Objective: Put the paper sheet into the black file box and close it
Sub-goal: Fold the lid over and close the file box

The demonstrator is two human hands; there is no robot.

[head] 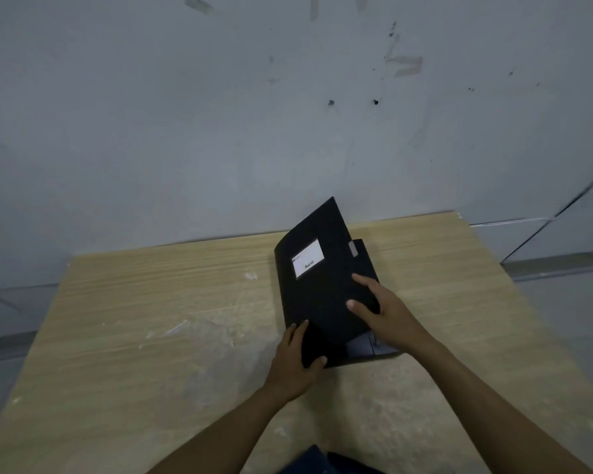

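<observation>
The black file box (322, 268) lies on the wooden table (151, 319), right of centre. Its lid, with a white label (308, 258), is tilted partly up over the base. A grey clasp (353, 248) shows at the lid's right edge. My left hand (297, 357) grips the lid's near left corner, thumb on top. My right hand (380, 309) rests flat on the lid's right side, fingers spread. The paper sheet is not visible; the lid hides the inside of the box.
A grey marked wall (288, 114) rises just behind the table's far edge. The table's right edge (528, 302) runs close beside the box, with floor beyond. Dark cloth (322, 463) shows at the bottom, near my body.
</observation>
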